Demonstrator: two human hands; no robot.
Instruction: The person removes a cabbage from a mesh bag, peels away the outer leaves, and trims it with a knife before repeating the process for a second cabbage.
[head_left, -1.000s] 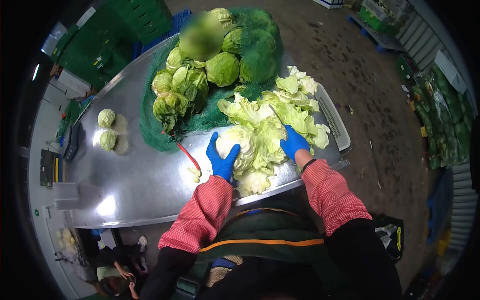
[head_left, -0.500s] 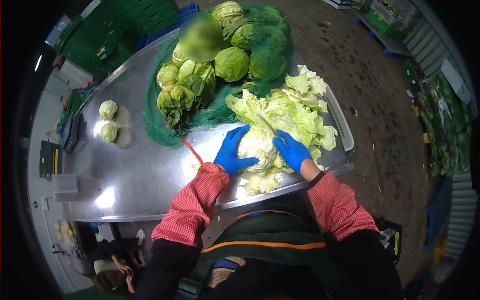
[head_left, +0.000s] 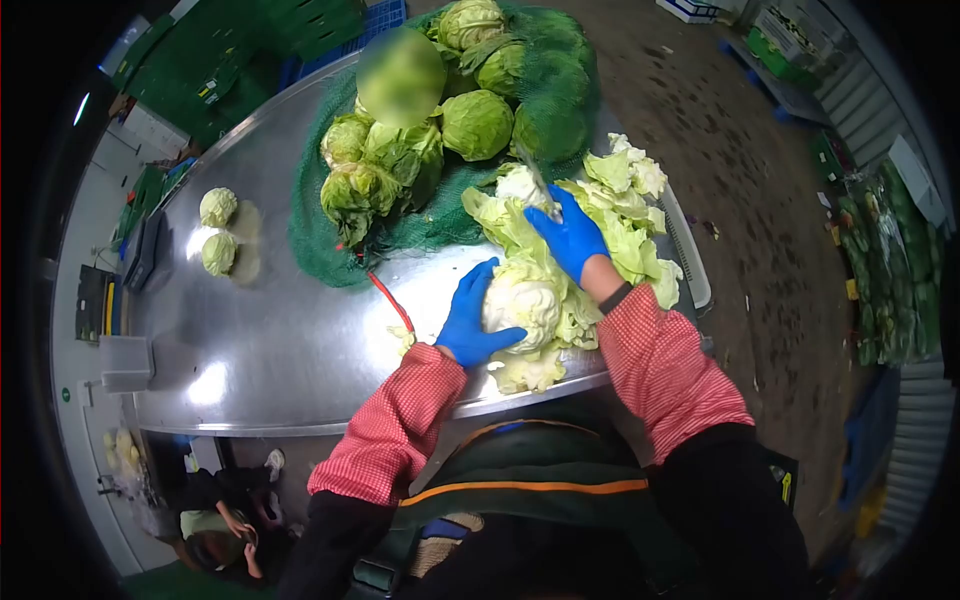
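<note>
A pale, peeled cabbage [head_left: 522, 305] rests near the table's front edge among loose leaves. My left hand [head_left: 470, 318], in a blue glove, grips its left side with thumb and fingers apart around it. Beyond the cabbage, my gloved right hand [head_left: 572, 235] is closed on a knife [head_left: 530, 165]; the handle is hidden in the fingers and the thin blade points away from me. A whitish cut piece of cabbage [head_left: 520, 187] lies against the blade and right fingers. Trimmed leaves [head_left: 630, 230] are heaped to the right of this hand.
Several whole cabbages [head_left: 476, 125] lie in a green net sack [head_left: 315, 240] at the back of the metal table [head_left: 290, 345]. Two small peeled cabbages [head_left: 218, 207] stand at left. A white tray [head_left: 692, 262] borders the leaf heap. Another person [head_left: 215, 535] is at lower left.
My right hand with the knife has moved away from the cabbage, forward over the leaf heap, with a whitish piece at the blade. My left hand stays on the cabbage.
</note>
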